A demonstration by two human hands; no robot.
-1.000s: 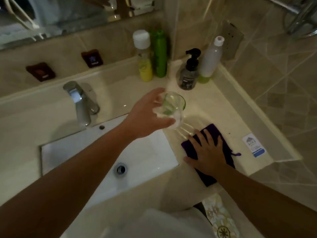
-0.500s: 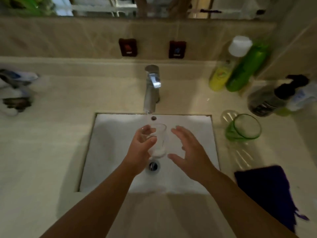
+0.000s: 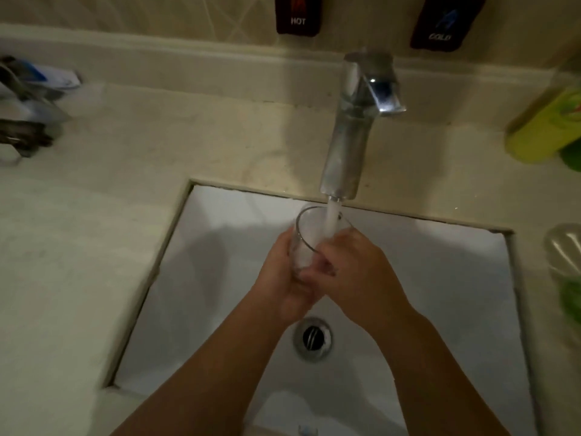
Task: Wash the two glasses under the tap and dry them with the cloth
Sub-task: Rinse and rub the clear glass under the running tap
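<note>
A clear glass point(image 3: 304, 239) is held upright over the white sink point(image 3: 220, 278), right under the chrome tap point(image 3: 349, 136). Water runs from the spout into the glass. My left hand point(image 3: 283, 278) wraps the glass from the left and below. My right hand point(image 3: 355, 272) grips its right side, fingers over the lower wall. The second glass, green, point(image 3: 566, 272) shows blurred at the right edge on the counter. The cloth is out of view.
A yellow bottle point(image 3: 544, 127) lies at the far right of the beige counter point(image 3: 78, 247). Hot and cold tags point(image 3: 297, 14) hang on the wall above the tap. Blurred items point(image 3: 28, 105) sit at the far left. The drain point(image 3: 312, 338) lies below my hands.
The glass went from the counter to the sink and now sits under running water. My right hand left the purple cloth and has closed on the glass. The view moved in closer.
</note>
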